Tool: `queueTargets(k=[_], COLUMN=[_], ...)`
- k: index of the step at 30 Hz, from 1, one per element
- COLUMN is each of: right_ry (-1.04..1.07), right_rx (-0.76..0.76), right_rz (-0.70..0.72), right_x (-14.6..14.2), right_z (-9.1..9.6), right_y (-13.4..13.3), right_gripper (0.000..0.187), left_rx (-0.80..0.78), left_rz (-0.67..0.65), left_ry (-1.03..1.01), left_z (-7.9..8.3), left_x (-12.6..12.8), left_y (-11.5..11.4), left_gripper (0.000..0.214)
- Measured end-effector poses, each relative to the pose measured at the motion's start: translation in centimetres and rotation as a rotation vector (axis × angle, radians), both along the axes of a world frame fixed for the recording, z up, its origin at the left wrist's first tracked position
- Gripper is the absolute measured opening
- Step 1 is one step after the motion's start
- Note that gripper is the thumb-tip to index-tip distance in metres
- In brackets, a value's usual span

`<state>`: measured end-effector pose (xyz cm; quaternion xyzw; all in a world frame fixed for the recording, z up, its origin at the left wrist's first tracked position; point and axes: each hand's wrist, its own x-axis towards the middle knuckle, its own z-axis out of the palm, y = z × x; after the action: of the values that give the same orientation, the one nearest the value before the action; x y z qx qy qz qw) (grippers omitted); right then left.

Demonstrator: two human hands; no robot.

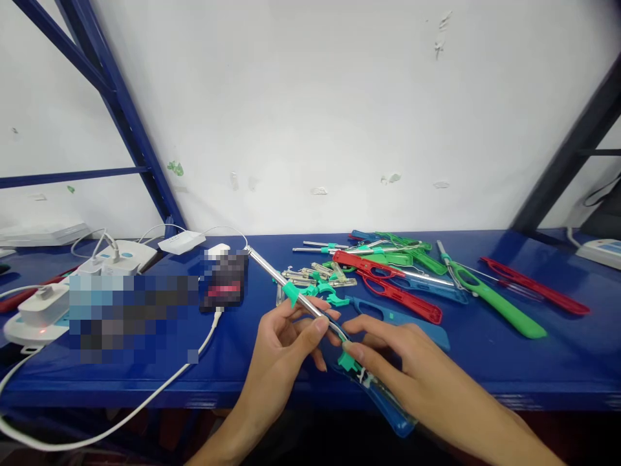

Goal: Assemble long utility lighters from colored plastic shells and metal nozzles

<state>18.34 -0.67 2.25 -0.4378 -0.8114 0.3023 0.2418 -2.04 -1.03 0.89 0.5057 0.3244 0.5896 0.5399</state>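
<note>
A half-assembled long-neck lighter (392,406) is held between my two hands, over the table's front edge. Its handle is a blue shell, and a silver metal tube (262,264) with a teal collar slants up to the left. My left hand (286,346) is closed round the tube's lower part, thumb on top. My right hand (407,362) grips the blue shell near a teal trigger piece (347,361), thumb and fingers pressed at it. The inner parts are partly hidden by my fingers. Behind my left hand lie loose teal pieces (334,298) and small clear parts (310,275).
Red (388,285), green (504,307) and blue (420,327) lighter shells lie piled behind and right of my hands. A phone (224,281) with a white cable (194,362), blurred items and power strips (43,317) fill the left. Blue rack posts (126,116) flank the wall.
</note>
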Motion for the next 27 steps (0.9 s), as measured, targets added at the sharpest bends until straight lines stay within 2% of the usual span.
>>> queueTargets(k=[5, 11, 15, 19, 27], right_ry=[0.016, -0.034, -0.043, -0.022, -0.012], right_rx=[0.167, 0.714, 0.899, 0.918, 0.830], right_rz=[-0.038, -0.012, -0.034, -0.030, 0.034], right_x=[0.7, 0.7, 0.3, 0.4, 1.0], right_z=[-0.4, -1.2, -1.2, -1.2, -1.3], right_y=[0.4, 0.3, 0.4, 0.3, 0.0], right_gripper=[0.025, 0.020, 0.018, 0.020, 0.023], left_rx=[0.001, -0.069, -0.061, -0.048, -0.027], left_rz=[0.040, 0.082, 0.078, 0.054, 0.010], left_ry=[0.021, -0.033, -0.037, -0.057, -0.073], left_z=[0.1, 0.5, 0.5, 0.4, -0.1], left_x=[0.2, 0.3, 0.3, 0.4, 0.3], left_y=[0.2, -0.1, -0.2, -0.2, 0.1], left_gripper=[0.020, 0.025, 0.028, 0.032, 0.027])
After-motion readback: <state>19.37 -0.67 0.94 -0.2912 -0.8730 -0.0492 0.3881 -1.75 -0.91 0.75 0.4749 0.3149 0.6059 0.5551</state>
